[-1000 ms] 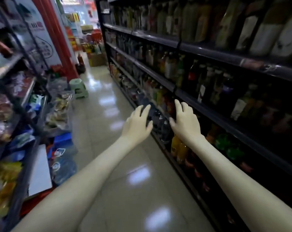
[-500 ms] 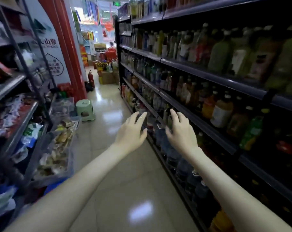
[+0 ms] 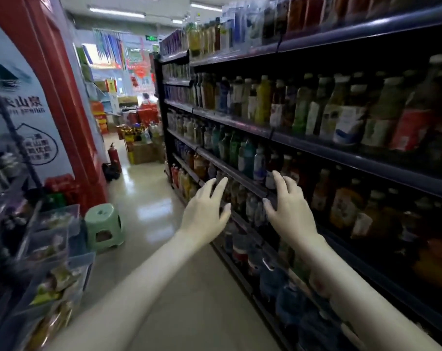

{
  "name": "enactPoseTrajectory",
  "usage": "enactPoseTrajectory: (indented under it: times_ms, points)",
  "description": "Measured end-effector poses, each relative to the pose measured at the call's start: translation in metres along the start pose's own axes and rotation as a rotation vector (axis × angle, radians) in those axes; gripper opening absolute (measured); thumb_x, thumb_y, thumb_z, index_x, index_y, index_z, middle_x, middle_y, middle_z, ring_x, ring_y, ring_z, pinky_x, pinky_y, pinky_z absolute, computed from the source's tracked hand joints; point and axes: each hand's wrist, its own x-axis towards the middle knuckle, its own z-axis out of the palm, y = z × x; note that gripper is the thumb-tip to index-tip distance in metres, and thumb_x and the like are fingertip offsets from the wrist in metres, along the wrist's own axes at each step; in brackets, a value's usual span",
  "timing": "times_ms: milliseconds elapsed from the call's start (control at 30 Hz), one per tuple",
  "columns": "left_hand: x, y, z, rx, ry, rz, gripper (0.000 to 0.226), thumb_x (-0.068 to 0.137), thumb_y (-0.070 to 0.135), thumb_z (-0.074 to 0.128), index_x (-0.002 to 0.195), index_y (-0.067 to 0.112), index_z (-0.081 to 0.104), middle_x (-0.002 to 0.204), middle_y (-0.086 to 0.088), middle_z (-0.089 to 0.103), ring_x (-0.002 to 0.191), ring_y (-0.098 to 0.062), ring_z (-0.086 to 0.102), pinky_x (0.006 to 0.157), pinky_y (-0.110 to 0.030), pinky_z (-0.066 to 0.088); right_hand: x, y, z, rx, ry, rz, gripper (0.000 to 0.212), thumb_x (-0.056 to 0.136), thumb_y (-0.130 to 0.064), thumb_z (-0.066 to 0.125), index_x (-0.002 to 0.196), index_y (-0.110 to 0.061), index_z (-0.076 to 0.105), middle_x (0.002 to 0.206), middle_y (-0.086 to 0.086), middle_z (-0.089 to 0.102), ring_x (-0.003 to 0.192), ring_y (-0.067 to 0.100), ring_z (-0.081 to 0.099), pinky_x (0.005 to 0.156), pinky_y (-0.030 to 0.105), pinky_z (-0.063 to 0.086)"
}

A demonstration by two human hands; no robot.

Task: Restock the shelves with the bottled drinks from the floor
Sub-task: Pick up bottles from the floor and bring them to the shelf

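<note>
Both arms are stretched out in front, down a shop aisle. The left hand (image 3: 204, 216) is palm down with the fingers straight and a bit spread, holding nothing. It hovers over the floor (image 3: 149, 193), just beside the front edge of the shelves (image 3: 328, 149) on the right. The right hand (image 3: 288, 214) is empty too, with the fingers apart and slightly bent and the thumb out to the left. It's right up against the rail of one of the lower shelves, but I can't tell if the fingertips actually touch it or just float in front.

The bottled drinks (image 3: 263, 100) are packed upright in rows on every level of the rack, from near right all the way to the far end. There are yellow, green, brown and white-labelled ones, and it's all a bit blurry. Darker blue-ish bottles (image 3: 290, 297) sit in the lowest row, near right, under the right forearm.

On the left there's a red pillar (image 3: 63, 97) with a water-brand poster (image 3: 25, 110) beside it. A pale green plastic stool (image 3: 104, 224) stands on the floor near the pillar's base. Clear bins of snacks (image 3: 55, 239) are stacked near left. Farther down, a red fire extinguisher (image 3: 114, 157) stands by the pillar, and cardboard boxes (image 3: 142, 152) sit at the far end of the aisle with some more bottles on top.
</note>
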Motion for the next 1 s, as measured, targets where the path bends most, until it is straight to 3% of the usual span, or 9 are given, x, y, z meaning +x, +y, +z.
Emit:
enactPoseTrajectory:
  times_ms: [200, 467, 600, 733, 1000]
  points:
    - [0.145, -0.143, 0.008, -0.012, 0.048, -0.027, 0.059, 0.099, 0.036, 0.044, 0.152, 0.024, 0.022, 0.156, -0.004, 0.024, 0.139, -0.023, 0.031, 0.103, -0.038, 0.043, 0.189, -0.051, 0.125, 0.039, 0.012, -0.028, 0.067, 0.096, -0.031, 0.053, 0.152, -0.013, 0.02, 0.146, 0.011, 0.036, 0.127, 0.029, 0.041, 0.089, 0.042, 0.051]
    - [0.32, -0.367, 0.031, -0.036, 0.129, -0.096, 0.058, 0.098, 0.038, 0.044, 0.151, 0.028, 0.022, 0.156, 0.001, 0.022, 0.136, -0.023, 0.037, 0.097, -0.039, 0.047, 0.405, -0.128, 0.291, 0.085, 0.07, -0.07, 0.067, 0.096, -0.03, 0.052, 0.152, -0.017, 0.018, 0.147, 0.008, 0.034, 0.129, 0.026, 0.039, 0.094, 0.036, 0.047]
    - [0.421, -0.462, 0.053, -0.032, 0.107, -0.011, 0.059, 0.099, 0.037, 0.044, 0.152, 0.026, 0.02, 0.157, -0.001, 0.021, 0.142, -0.021, 0.024, 0.109, -0.037, 0.036, 0.501, -0.145, 0.367, 0.053, 0.118, 0.041, 0.068, 0.097, -0.032, 0.051, 0.153, -0.017, 0.016, 0.149, 0.007, 0.031, 0.133, 0.025, 0.035, 0.096, 0.035, 0.045]
    - [0.53, -0.518, 0.075, -0.068, 0.098, 0.119, 0.06, 0.099, 0.037, 0.044, 0.153, 0.025, 0.019, 0.157, -0.005, 0.021, 0.144, -0.021, 0.022, 0.112, -0.033, 0.029, 0.59, -0.145, 0.419, 0.025, 0.14, 0.133, 0.068, 0.097, -0.032, 0.051, 0.153, -0.02, 0.013, 0.152, 0.006, 0.028, 0.137, 0.025, 0.031, 0.1, 0.037, 0.044]
    - [0.714, -0.56, 0.163, -0.165, 0.103, 0.35, 0.061, 0.098, 0.038, 0.045, 0.152, 0.025, 0.019, 0.157, -0.007, 0.023, 0.143, -0.023, 0.022, 0.113, -0.036, 0.027, 0.723, -0.083, 0.478, -0.121, 0.296, 0.274, 0.068, 0.097, -0.026, 0.052, 0.154, -0.018, 0.016, 0.151, 0.008, 0.03, 0.137, 0.026, 0.032, 0.1, 0.036, 0.043]
